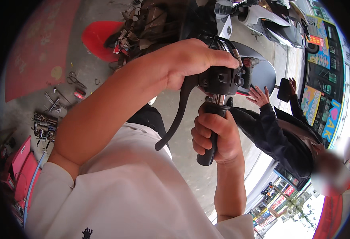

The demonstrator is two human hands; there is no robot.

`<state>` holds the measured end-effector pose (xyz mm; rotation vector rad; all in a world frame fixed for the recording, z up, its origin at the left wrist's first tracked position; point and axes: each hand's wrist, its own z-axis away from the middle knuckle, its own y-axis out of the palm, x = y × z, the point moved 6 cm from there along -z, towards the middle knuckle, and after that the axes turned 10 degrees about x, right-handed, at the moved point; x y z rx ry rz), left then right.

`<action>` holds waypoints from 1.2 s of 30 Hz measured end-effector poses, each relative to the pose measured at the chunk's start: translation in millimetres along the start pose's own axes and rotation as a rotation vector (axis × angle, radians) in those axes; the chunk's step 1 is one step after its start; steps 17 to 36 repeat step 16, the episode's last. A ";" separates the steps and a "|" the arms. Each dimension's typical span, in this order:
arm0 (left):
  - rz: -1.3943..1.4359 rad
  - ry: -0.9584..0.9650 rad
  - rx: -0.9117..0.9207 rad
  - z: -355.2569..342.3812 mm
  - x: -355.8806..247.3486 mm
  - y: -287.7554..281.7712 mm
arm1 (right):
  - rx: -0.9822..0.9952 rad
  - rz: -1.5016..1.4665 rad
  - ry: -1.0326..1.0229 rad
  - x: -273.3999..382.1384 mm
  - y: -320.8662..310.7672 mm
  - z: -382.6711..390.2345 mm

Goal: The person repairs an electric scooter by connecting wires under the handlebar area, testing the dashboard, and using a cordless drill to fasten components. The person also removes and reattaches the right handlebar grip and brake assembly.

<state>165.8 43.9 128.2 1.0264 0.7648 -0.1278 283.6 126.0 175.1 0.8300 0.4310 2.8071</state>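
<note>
A scooter's handlebar runs up the middle of the view. My right hand (218, 131) is wrapped around its black rubber grip (207, 157). Between grip and switch housing (219, 79) a short length of bare shiny metal bar (218, 99) shows. My left hand (195, 59) grasps the handlebar just above the housing. Its thumb lies across the bar, while its fingers are hidden underneath. A black brake lever (181, 113) hangs from the housing and curves down to the left of my right hand.
Another person in dark clothes (286, 139) stands at right, one hand (258, 95) near the scooter seat (258, 59). A mirror (283, 90) sticks out beside them. Pliers (76, 79), wrenches (52, 102) and a pile of sockets (44, 126) lie on the floor at left. A white scooter (272, 24) stands behind.
</note>
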 end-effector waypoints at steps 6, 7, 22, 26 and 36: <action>-0.003 -0.014 0.012 -2.3 1.2 1.0 | -0.189 0.194 0.000 4.8 -3.4 4.4; 0.012 -0.011 0.023 -1.5 -0.4 3.1 | -0.211 0.228 0.000 6.4 -3.9 5.2; -0.007 0.053 0.046 -3.4 -12.9 4.2 | -0.112 0.302 -0.078 13.8 -8.3 0.7; -0.007 0.053 0.046 -3.4 -12.9 4.2 | -0.112 0.302 -0.078 13.8 -8.3 0.7; -0.007 0.053 0.046 -3.4 -12.9 4.2 | -0.112 0.302 -0.078 13.8 -8.3 0.7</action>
